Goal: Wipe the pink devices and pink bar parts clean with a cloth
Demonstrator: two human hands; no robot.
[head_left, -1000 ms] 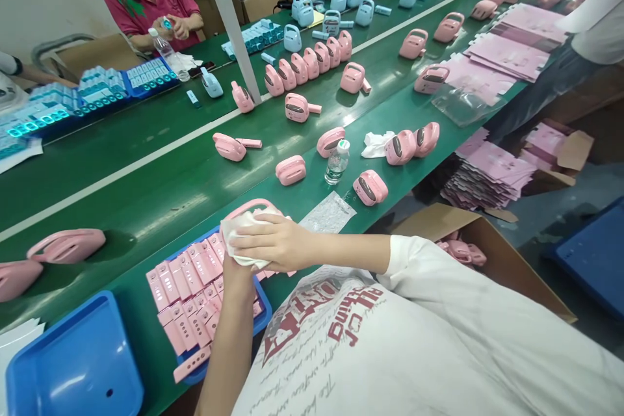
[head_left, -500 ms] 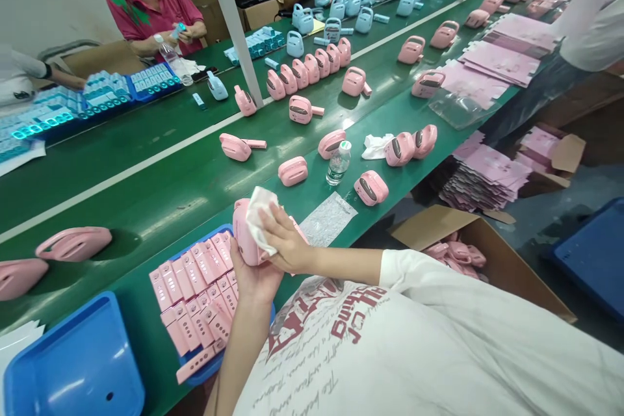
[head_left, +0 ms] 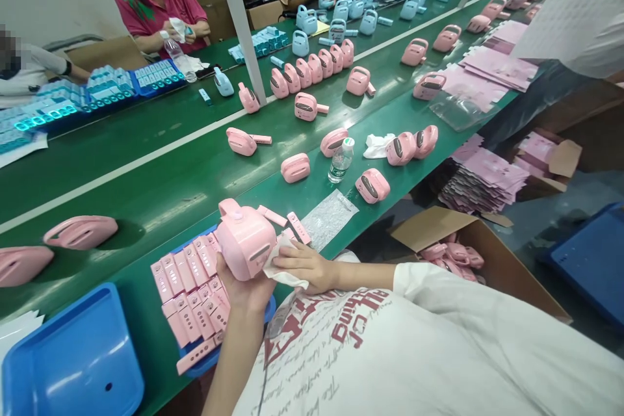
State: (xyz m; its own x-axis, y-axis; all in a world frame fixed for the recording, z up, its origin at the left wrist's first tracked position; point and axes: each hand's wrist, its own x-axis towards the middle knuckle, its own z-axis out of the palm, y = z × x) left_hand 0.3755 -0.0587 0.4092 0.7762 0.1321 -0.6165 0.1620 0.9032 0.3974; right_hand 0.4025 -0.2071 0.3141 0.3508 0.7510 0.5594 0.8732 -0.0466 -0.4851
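A pink speaker-like device (head_left: 246,240) with a top handle rests in my left hand (head_left: 248,289), whose fingers curl round its lower side. My right hand (head_left: 309,268) grips a white cloth (head_left: 287,263) against the device's lower right edge. Below and left of them, a blue tray (head_left: 199,367) holds several pink microphones (head_left: 195,266) in rows. A few loose pink microphones (head_left: 298,227) lie just behind my right hand. Beyond these is a bubble-wrap bag (head_left: 330,218) on the green table.
Several pink devices (head_left: 295,168) and a water bottle (head_left: 340,161) stand farther back. A blue tray (head_left: 73,351) sits at the lower left, an open carton (head_left: 507,266) at the right. People work across the conveyor (head_left: 160,188).
The device has turned in my left hand, showing its top and handle. My right hand and the cloth have moved from its face down and right to its edge.
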